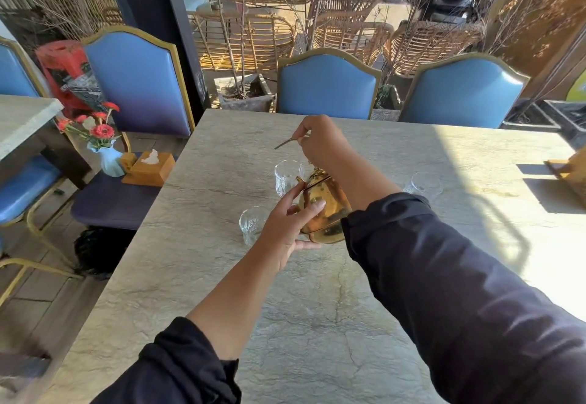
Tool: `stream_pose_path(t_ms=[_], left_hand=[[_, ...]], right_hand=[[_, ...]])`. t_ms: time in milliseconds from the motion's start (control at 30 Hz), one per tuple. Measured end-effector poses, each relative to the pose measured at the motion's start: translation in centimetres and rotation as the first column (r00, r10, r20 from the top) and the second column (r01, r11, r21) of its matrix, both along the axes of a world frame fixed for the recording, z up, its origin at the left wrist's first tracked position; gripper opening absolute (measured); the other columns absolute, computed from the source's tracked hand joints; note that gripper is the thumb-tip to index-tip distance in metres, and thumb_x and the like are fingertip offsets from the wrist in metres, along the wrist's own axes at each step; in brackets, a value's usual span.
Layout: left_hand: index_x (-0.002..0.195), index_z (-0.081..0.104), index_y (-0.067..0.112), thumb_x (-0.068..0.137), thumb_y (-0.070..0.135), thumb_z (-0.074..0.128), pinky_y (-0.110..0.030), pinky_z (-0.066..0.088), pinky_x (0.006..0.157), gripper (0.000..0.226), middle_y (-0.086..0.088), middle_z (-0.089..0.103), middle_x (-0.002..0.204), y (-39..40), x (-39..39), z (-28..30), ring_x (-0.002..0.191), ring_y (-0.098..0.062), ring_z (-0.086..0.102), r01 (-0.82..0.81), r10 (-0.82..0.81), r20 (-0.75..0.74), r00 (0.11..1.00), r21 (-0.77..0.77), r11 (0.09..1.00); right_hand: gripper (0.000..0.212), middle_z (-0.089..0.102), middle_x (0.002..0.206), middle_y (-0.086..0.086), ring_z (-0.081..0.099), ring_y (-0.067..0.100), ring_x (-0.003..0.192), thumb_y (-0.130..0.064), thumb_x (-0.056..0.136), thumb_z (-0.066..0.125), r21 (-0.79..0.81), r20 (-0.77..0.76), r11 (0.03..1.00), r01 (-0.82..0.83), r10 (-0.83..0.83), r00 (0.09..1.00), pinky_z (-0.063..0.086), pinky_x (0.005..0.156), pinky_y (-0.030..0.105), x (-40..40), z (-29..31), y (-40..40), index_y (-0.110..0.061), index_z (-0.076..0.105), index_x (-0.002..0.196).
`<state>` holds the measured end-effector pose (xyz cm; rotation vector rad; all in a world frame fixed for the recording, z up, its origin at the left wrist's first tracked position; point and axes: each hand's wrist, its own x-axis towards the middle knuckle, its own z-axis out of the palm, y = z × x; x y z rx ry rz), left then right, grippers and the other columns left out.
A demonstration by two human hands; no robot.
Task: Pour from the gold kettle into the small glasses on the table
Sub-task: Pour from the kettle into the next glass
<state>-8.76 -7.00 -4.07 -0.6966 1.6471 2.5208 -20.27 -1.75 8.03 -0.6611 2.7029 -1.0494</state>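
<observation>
The gold kettle (326,207) hangs tilted over the middle of the stone table (222,276). My right hand (320,140) grips its thin handle from above. My left hand (288,226) rests against the kettle's side and underside, fingers spread around it. A taller cut glass (287,177) stands just behind the kettle's upper end. A small glass (252,224) stands to the left of my left hand. A third glass (425,185) stands to the right, partly hidden by my right sleeve.
Two blue chairs (326,86) stand at the far side of the table, another at its left (139,80). On that chair's seat are a tissue box (150,167) and a vase of red flowers (106,150). A wooden stand (570,172) sits at the table's right edge.
</observation>
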Motion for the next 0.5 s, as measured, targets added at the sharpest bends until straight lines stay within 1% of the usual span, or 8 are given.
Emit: stream_pose_path(t_ms=[67,167,233,333,433,500], left_hand=[[0.150,0.052,0.041,0.074,0.036,0.089,-0.068,0.061,0.085,0.085,-0.015,0.059,0.145,-0.03,0.00,-0.02,0.127,-0.036,0.066,-0.001,0.001,0.004,1.000,-0.002,1.000],[0.151,0.051,0.040,0.084,0.030,0.085,-0.067,0.061,0.086,0.076,-0.016,0.062,0.141,-0.07,0.00,-0.06,0.124,-0.036,0.068,0.003,-0.003,-0.001,1.000,-0.003,1.000],[0.151,0.050,0.039,0.086,0.028,0.083,-0.066,0.062,0.085,0.074,-0.016,0.063,0.139,-0.07,0.01,-0.01,0.125,-0.036,0.067,0.005,-0.005,-0.002,1.000,0.002,1.000],[0.152,0.048,0.038,0.090,0.026,0.080,-0.062,0.064,0.083,0.072,-0.014,0.066,0.136,-0.03,0.04,0.19,0.122,-0.034,0.070,0.013,-0.013,-0.002,1.000,0.002,1.000],[0.153,0.048,0.039,0.089,0.027,0.081,-0.059,0.065,0.079,0.073,-0.015,0.065,0.138,-0.13,0.01,0.06,0.121,-0.034,0.070,0.014,-0.014,0.002,1.000,-0.007,1.000],[0.152,0.049,0.041,0.085,0.030,0.084,-0.057,0.066,0.077,0.077,-0.014,0.062,0.143,-0.15,0.00,0.05,0.124,-0.035,0.068,0.014,-0.014,0.011,1.000,-0.016,1.000]], right_hand=[[0.024,0.056,0.094,0.003,0.056,0.022,0.079,0.001,0.095,0.048,0.011,0.003,1.000,0.007,-0.007,1.000,0.049,0.067,0.030,-0.08,0.00,-0.11,-0.010,0.068,0.103],[0.025,0.056,0.097,0.004,0.057,0.022,0.081,0.002,0.094,0.048,0.024,0.011,1.000,0.012,-0.013,1.000,0.053,0.071,0.032,-0.31,-0.04,-0.26,-0.011,0.067,0.103],[0.025,0.060,0.102,0.007,0.057,0.023,0.079,0.002,0.094,0.047,0.030,0.008,0.999,0.010,-0.010,1.000,0.052,0.069,0.032,-0.35,-0.07,-0.26,-0.010,0.067,0.103],[0.024,0.065,0.110,0.011,0.058,0.024,0.078,0.002,0.094,0.048,0.037,-0.012,0.999,-0.001,0.001,1.000,0.047,0.064,0.030,-0.34,-0.13,-0.23,-0.009,0.067,0.103],[0.024,0.065,0.112,0.011,0.058,0.024,0.079,0.001,0.095,0.048,0.029,-0.001,1.000,0.006,-0.006,1.000,0.046,0.063,0.029,-0.34,-0.21,-0.17,-0.009,0.067,0.104],[0.023,0.066,0.110,0.011,0.058,0.023,0.078,-0.001,0.095,0.048,0.011,0.000,1.000,0.016,-0.016,1.000,0.046,0.058,0.028,-0.29,-0.38,0.01,-0.010,0.067,0.104]])
